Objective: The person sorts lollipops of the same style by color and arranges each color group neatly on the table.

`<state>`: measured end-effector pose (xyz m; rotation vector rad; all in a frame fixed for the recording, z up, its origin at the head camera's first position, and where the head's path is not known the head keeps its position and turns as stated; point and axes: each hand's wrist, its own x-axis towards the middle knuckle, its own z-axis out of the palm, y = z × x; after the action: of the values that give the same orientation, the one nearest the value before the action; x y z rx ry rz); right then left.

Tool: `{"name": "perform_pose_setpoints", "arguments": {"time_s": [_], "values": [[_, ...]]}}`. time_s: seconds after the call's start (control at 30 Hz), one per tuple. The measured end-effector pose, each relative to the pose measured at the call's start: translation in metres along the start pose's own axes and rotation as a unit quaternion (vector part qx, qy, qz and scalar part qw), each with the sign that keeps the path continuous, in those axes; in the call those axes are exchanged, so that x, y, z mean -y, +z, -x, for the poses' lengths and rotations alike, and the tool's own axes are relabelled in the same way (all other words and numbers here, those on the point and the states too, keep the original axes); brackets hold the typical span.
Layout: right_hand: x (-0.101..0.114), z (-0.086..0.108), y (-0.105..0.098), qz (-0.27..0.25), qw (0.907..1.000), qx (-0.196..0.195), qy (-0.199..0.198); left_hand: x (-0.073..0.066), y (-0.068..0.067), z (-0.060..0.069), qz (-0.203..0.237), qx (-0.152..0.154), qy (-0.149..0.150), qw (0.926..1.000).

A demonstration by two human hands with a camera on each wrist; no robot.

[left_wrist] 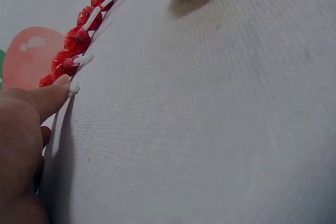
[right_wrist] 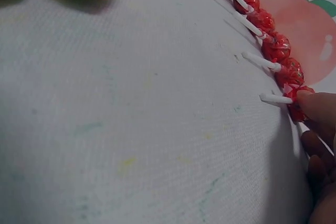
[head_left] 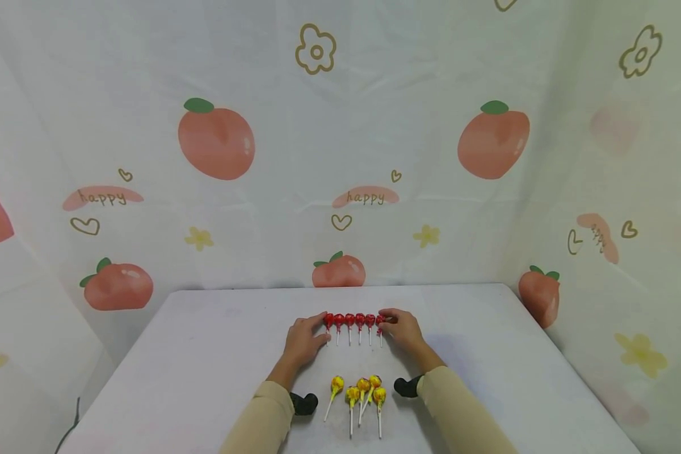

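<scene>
Right hand (head_left: 405,330) pinches right-end red lollipop (head_left: 379,320), left hand (head_left: 303,340), thumb and forefinger spread, touches left-end red lollipop (head_left: 329,320); light, even pressure should keep the row (head_left: 349,320) straight.

Left arm (head_left: 261,416) slanting in from the bottom of the frame, right arm (head_left: 462,407) mirroring it from the lower right! Just left of centre, the left grip (head_left: 303,341) holds thumb (left_wrist: 48,99) and forefinger (head_left: 318,318) spread apart; opposite, the right grip (head_left: 405,330) angles inward, right thumb (right_wrist: 321,106) and forefinger in a pinch, two more fingers (right_wrist: 316,145) tucked below.
</scene>
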<state>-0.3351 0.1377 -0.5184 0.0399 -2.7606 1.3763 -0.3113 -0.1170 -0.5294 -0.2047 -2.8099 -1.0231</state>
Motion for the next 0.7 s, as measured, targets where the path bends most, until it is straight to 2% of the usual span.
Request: {"name": "perform_pose_setpoints", "arguments": {"time_s": [0.4, 0.7], "values": [[-0.0021, 0.0003, 0.0003, 0.008, 0.9999, 0.004, -0.006, -0.0022, -0.0008, 0.0012, -0.005, -0.004, -0.009, 0.9999], [-0.0029, 0.0009, -0.0009, 0.002, 0.9999, 0.006, -0.009, -0.001, -0.0002, 0.0011, -0.004, -0.008, -0.004, 0.9999]]}}
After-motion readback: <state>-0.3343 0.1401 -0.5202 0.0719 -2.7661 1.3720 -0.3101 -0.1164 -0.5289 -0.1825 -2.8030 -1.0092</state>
